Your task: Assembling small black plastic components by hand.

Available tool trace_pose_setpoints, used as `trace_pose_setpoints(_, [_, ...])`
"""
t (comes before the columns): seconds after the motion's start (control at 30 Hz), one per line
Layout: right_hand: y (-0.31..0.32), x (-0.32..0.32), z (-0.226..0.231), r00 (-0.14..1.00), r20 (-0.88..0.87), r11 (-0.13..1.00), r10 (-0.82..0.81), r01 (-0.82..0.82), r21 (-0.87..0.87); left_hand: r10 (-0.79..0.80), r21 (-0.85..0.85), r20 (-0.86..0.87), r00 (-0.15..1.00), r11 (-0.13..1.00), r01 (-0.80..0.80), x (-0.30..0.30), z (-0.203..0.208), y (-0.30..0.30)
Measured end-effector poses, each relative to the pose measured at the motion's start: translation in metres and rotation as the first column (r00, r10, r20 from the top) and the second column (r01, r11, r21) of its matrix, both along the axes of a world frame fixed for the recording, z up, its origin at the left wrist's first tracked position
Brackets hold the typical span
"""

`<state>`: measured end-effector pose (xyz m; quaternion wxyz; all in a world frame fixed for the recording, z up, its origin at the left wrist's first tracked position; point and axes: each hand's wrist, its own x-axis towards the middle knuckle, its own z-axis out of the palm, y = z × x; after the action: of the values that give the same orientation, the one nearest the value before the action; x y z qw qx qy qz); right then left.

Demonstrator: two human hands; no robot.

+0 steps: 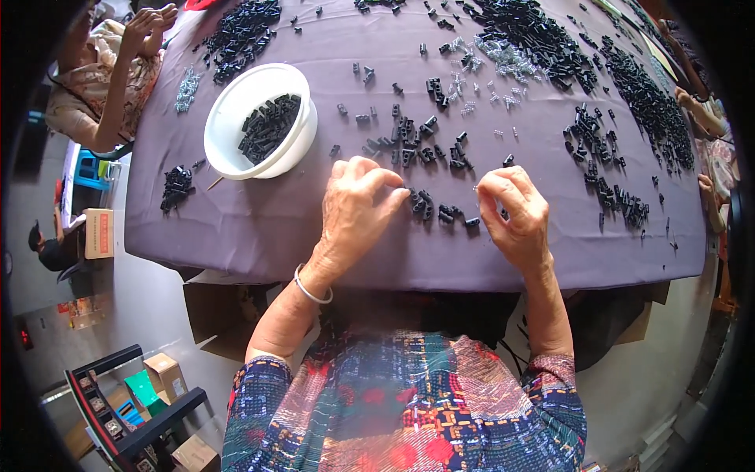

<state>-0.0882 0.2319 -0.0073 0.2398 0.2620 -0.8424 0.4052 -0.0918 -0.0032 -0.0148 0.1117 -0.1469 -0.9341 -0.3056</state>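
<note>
While both hands curl nearly closed on the purple cloth (259,220), left hand (358,208) and right hand (513,211) pinch small black parts (429,206).

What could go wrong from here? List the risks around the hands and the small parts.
1. The loose black parts between the left hand and the right hand lie close to the edge of the purple cloth; a sweep of a wrist might push some off.
2. The small clear springs lie scattered among the black pieces and could get mixed in or lost.
3. The white bowl sits near the left forearm's path; a reach could nudge it.
</note>
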Motion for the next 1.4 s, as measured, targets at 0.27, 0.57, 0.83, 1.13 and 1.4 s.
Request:
trace_pose_setpoints(0.27, [-0.005,0.003,-0.001,1.000,-0.004,1.000,0.016,-0.016,-0.022,-0.083,0.161,0.069,0.994,0.984,0.071,0.009,0.000,0.006])
trace_pose_setpoints(0.57, [-0.028,0.029,0.010,0.987,0.109,0.989,0.117,-0.106,-0.104,-0.468,0.872,0.487,0.737,0.208,-0.443,0.043,0.012,-0.006])
trace_pose_setpoints(0.83, [-0.046,0.043,0.022,0.978,0.154,0.984,0.138,-0.117,-0.136,-0.562,0.794,0.519,0.644,0.037,-0.607,0.057,0.011,-0.002])
trace_pose_setpoints(1.13, [-0.052,0.047,0.019,0.972,0.197,0.991,0.131,-0.125,-0.040,-0.535,0.809,0.484,0.693,-0.030,-0.588,0.069,0.002,0.008])
trace_pose_setpoints(1.4, [-0.054,0.050,0.023,0.979,0.177,0.994,0.102,-0.105,0.006,-0.524,0.792,0.503,0.687,-0.038,-0.609,0.073,0.004,0.009])
